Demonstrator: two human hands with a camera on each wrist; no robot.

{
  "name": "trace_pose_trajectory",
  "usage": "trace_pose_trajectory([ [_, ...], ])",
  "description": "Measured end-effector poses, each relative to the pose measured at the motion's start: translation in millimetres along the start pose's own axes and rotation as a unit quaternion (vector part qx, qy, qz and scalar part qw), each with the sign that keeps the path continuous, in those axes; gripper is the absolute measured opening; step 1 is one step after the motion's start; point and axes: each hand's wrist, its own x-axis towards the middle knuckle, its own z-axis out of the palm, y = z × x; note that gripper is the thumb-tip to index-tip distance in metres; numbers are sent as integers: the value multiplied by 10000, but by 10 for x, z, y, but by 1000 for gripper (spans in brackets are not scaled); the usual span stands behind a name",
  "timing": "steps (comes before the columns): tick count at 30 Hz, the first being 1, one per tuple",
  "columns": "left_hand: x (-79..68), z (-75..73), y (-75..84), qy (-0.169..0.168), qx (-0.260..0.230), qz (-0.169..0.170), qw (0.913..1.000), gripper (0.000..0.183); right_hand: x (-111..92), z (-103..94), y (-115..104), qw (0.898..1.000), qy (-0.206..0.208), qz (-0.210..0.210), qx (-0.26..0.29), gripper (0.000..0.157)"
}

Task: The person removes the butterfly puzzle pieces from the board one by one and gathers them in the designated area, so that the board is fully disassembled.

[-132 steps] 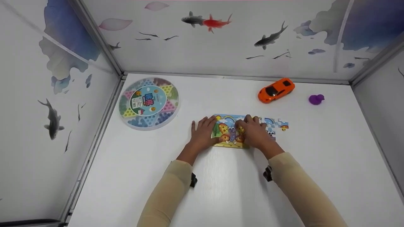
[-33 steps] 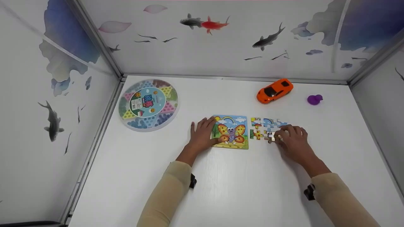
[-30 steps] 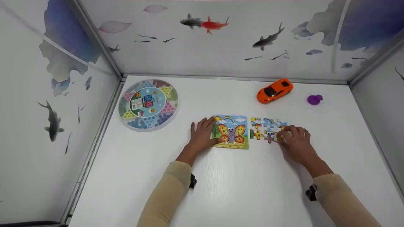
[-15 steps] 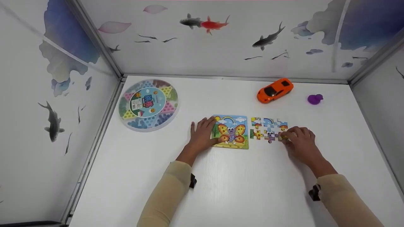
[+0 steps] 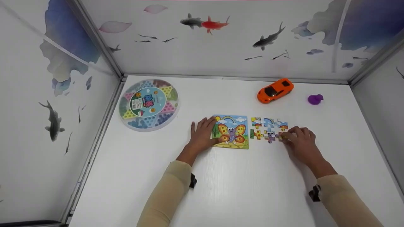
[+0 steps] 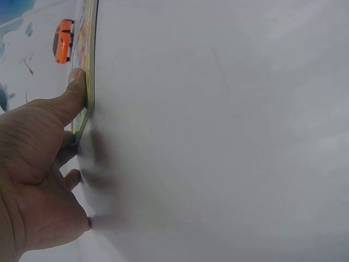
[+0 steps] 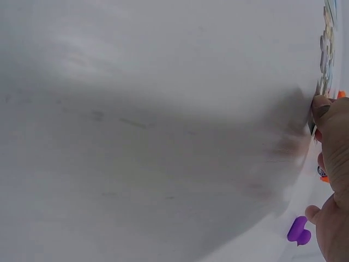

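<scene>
A square picture board [image 5: 232, 134] with a butterfly and rainbow lies flat on the white table. My left hand [image 5: 202, 134] rests at its left side, fingers spread and thumb over the lower left part. The left wrist view has that thumb [image 6: 73, 98] lying against the board's edge. To the right of the board, several loose jigsaw pieces [image 5: 270, 135] lie in two rows with small gaps. At the lower right of these, my right hand [image 5: 301, 143] pinches a jigsaw piece [image 5: 281, 136] between thumb and fingertips; the fingers partly cover it.
An orange toy car [image 5: 275, 90] stands behind the pieces, with a small purple duck [image 5: 315, 99] to its right. A round Chinese checkers box [image 5: 149, 104] lies at the back left. Printed wall panels [image 5: 208, 50] enclose the table's back and sides.
My right hand has gone from the board to the right, taking a piece to the lower right of the loose ones, and is now nearly still. My left hand has stayed on the board.
</scene>
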Motion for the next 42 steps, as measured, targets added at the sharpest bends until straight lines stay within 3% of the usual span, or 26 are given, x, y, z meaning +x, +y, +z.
trace_pose_trajectory([
  [22, 13, -6, -19, -3, 83, 9, 10000, 94, 106, -42, -120, 9997, -197, 51, 152, 30],
  [33, -28, -48, 2, -221, -78, 187, 9996, 93, 348, 155, -549, 9987, -235, -200, 412, 30],
  [42, -45, -64, -13, -261, -28, 256, 9993, 103, 566, 320, -1020, 9972, -341, -625, 240, 31],
])
